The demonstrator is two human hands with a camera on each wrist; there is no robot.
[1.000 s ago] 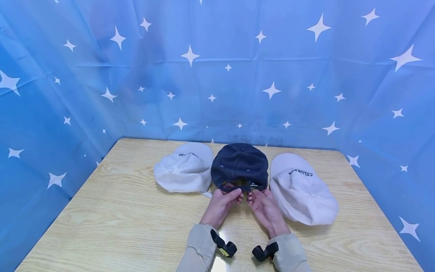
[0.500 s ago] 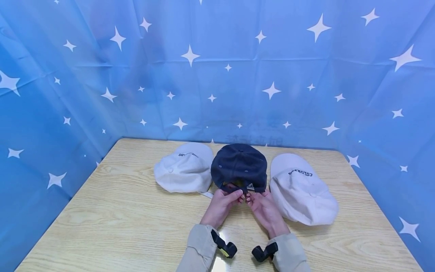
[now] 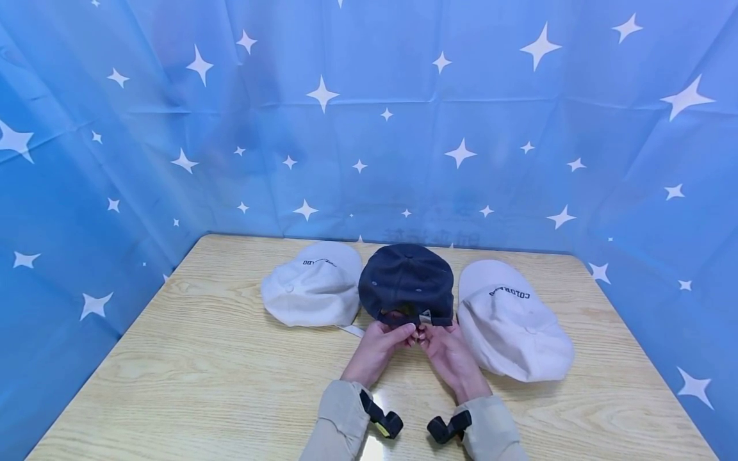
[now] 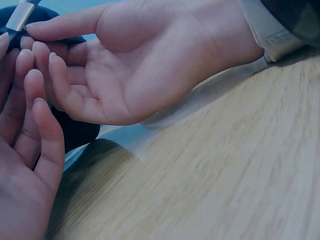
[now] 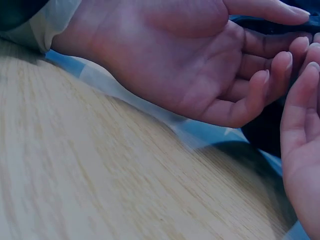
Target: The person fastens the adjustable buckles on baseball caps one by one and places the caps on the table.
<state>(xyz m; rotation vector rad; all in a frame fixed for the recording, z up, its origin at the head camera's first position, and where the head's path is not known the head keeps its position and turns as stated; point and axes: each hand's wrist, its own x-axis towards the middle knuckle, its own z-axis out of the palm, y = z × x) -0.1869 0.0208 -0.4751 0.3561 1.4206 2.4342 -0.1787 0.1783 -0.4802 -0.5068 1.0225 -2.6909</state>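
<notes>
A dark navy baseball cap [image 3: 406,282] sits with its back strap toward me, in the middle of the head view. My left hand [image 3: 377,346] pinches the left part of the strap between thumb and fingers. At the right part, beside a silver metal buckle [image 3: 425,317], my right hand [image 3: 450,355] grips the strap. Both sets of fingertips meet just under the cap's back opening. The left wrist view shows the buckle [image 4: 19,17] close by the left thumb tip. In the right wrist view, fingers cover most of the strap, and dark cloth [image 5: 270,127] shows behind them.
White caps flank the navy one: one on the left [image 3: 314,288], its strap end [image 3: 350,330] lying on the table, and one on the right [image 3: 519,326] with dark lettering. The wooden table [image 3: 219,358] reaches back to a blue starry curtain [image 3: 369,147].
The metal buckle has tilted and shifted slightly left. My left thumb has slid a little right along the strap, toward the buckle. The white caps stay put.
</notes>
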